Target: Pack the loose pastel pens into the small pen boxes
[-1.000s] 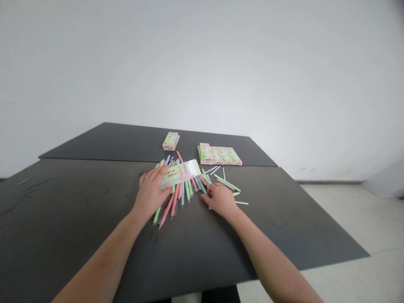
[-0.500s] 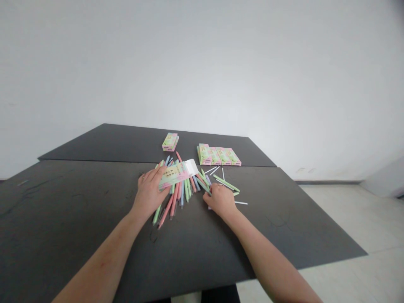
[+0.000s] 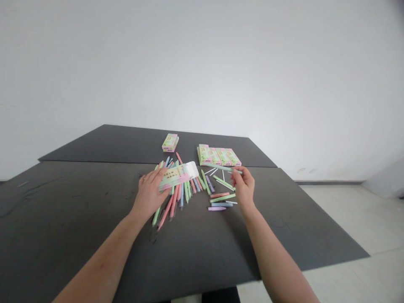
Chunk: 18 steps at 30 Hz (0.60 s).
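My left hand (image 3: 152,191) is closed on a pink, green and yellow carton (image 3: 173,175), whose white end flap (image 3: 191,169) points right and stands open. Beneath the carton lies a pile of pens (image 3: 173,202) in red, green and blue. My right hand (image 3: 243,184) pinches one end of a pale green pen (image 3: 221,167), holding it up off the table with its other end toward the left. Below that hand a red pen (image 3: 220,195), a green pen (image 3: 222,198), a blue pen (image 3: 221,205) and a purple pen (image 3: 217,208) lie roughly parallel.
Several matching cartons (image 3: 224,156) lie in a row at the back right, one raised on another at the left end. A small stack of cartons (image 3: 170,142) lies further left. Thin white sticks (image 3: 213,172) lie near the row. The dark table (image 3: 94,210) has a seam across it.
My right hand has risen from the table and moved to the right, lifting the pale green pen. The pens that it covered now show. My left hand and the carton stay put.
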Available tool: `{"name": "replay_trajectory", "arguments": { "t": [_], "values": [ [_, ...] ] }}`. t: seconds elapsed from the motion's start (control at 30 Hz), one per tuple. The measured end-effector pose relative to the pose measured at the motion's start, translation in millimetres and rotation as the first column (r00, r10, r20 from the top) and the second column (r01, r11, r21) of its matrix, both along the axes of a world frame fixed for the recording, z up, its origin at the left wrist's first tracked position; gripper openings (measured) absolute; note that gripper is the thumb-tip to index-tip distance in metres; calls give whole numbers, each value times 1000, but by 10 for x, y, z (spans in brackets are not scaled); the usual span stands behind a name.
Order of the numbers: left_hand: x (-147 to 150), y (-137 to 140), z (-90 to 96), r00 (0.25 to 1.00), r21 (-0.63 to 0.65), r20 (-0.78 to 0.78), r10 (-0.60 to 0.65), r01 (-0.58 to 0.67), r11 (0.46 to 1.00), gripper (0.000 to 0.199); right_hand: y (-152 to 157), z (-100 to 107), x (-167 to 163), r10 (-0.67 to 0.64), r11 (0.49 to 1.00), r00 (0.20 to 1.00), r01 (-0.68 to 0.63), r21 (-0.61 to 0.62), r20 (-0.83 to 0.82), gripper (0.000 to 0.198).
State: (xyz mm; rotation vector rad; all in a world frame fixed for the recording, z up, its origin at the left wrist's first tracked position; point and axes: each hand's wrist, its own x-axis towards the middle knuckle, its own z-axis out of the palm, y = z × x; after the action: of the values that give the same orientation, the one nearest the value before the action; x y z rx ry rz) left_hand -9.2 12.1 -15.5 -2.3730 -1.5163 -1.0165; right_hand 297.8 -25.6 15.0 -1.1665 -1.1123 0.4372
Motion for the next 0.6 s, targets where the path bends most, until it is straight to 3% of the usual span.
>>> {"name": "replay_trajectory", "arguments": {
  "t": [0.07, 0.13, 0.4, 0.6],
  "values": [
    [8, -13, 9, 1000, -10, -1, -8, 8, 1000, 55, 7, 18, 12, 83, 995, 984, -73, 72, -159, 21],
    [20, -31, 28, 1000, -21, -6, -20, 19, 1000, 55, 1, 32, 0, 144, 986, 965, -122, 109, -218, 19],
    [48, -77, 87, 998, -33, -10, -60, 60, 998, 55, -89, 25, -114, 201, 976, 979, -198, 89, -19, 15],
    [49, -92, 95, 996, -36, -29, -85, 84, 996, 57, -93, -12, -131, 217, 975, 976, -219, 50, 30, 15]
  ]
}}
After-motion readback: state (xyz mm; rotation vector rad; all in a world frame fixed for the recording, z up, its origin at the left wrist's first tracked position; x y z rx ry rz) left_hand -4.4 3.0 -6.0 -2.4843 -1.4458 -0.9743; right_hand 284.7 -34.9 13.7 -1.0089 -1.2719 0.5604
